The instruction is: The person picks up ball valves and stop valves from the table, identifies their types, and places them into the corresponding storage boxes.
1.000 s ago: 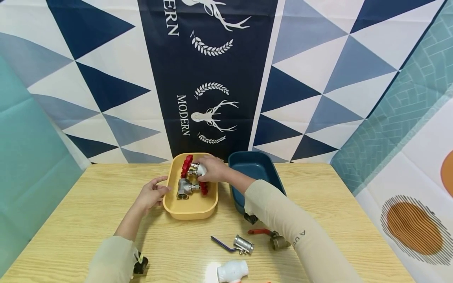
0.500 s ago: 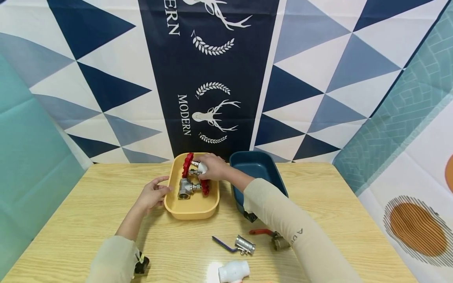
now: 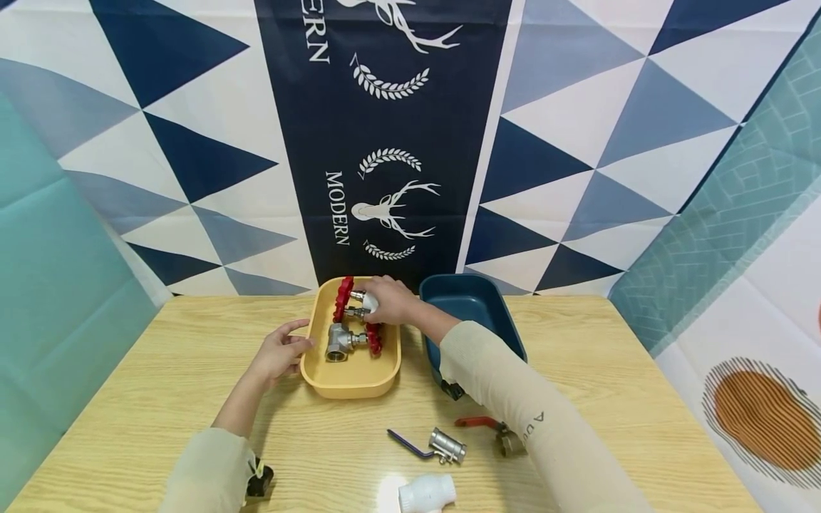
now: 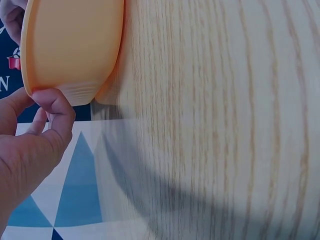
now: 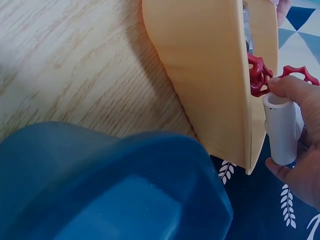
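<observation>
While pinching rim of yellow tray (image 3: 349, 392) with left hand (image 3: 279, 353), clamping white fitting (image 5: 282, 132) in right hand (image 3: 390, 299) over tray's far end, near red handwheels (image 3: 343, 299). Probably light, stiff plastic; smooth, so perhaps slippery, hardly fragile. Best gripped round tubular body, clear of open end.

Pale wood table (image 3: 147, 399), triangle-patterned backdrop (image 3: 385, 135), teal left wall (image 3: 58, 271)

White glare on the tabletop (image 3: 346, 449)
</observation>
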The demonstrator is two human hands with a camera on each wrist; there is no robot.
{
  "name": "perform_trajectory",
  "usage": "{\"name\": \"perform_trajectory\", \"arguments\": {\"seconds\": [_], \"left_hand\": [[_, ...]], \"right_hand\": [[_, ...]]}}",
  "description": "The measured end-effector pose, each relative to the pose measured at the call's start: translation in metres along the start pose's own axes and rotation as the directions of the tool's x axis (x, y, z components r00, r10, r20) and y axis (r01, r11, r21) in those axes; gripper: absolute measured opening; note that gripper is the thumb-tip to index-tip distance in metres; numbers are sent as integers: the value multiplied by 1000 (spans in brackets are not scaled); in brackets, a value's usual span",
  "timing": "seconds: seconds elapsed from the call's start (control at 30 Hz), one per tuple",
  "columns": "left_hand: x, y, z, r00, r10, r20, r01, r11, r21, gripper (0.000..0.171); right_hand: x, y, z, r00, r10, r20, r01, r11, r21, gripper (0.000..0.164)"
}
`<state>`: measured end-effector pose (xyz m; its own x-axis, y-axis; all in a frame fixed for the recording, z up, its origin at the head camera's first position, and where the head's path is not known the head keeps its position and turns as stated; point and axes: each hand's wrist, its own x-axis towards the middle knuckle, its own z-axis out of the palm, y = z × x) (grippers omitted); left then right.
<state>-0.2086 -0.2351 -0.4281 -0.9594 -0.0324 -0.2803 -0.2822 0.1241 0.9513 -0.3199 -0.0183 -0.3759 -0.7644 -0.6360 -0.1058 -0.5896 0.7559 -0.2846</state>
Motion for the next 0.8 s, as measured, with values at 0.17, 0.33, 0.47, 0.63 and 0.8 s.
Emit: {"name": "perform_trajectory", "arguments": {"seconds": [0.17,0.33,0.47,0.63,0.8], "left_hand": [[0,0,1,1000,3,5,-3,1000,-1,56],[0,0,1,1000,-3,-2,3,1000,0,56],[1,-1,1,1000,-3,-3,3,1000,-3,56],[2,-2,0,1000,0,0,0,1000,-11,55],[2,-2,-1,1000,-5,-4,5,1000,-14,55]], "right_hand": [[3,1,1,1000,2,9,-2,1000,-8,61],[7,3,0,1000,-16,8,16,1000,-26,62],[9,4,0,1000,-19,4,20,999,-30,63],[11,5,1,1000,-12,-1,12,1000,-18,64],[14,6,4,1000,-7,-11,7,1000,1,65]]}}
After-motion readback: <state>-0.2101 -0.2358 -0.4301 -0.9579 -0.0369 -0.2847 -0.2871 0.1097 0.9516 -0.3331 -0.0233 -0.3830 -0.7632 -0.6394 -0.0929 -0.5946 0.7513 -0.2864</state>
